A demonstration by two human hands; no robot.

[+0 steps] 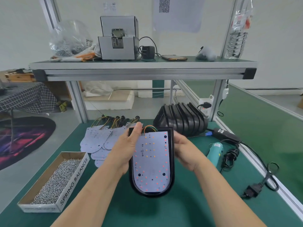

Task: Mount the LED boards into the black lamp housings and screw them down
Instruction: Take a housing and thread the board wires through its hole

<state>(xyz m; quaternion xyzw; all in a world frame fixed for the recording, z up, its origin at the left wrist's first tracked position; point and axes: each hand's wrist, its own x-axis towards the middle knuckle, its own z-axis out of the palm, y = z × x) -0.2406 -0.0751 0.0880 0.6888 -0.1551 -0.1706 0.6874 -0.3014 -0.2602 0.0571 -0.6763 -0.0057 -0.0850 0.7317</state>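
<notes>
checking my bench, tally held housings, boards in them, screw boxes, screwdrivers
Black plastic lamp housing, held: 1
White LED board inside it: 1
Cardboard box of silver screws: 1
Teal electric screwdriver: 1
Total: 4

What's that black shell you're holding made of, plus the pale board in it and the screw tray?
Lamp housing: probably moulded black plastic, smooth with a soft sheen on its rim; painted metal is possible. LED board: thin, flat, matt white sheet, likely a coated circuit board. Box: brown cardboard inside, white printed outside. Screws: bright silvery metal.
</notes>
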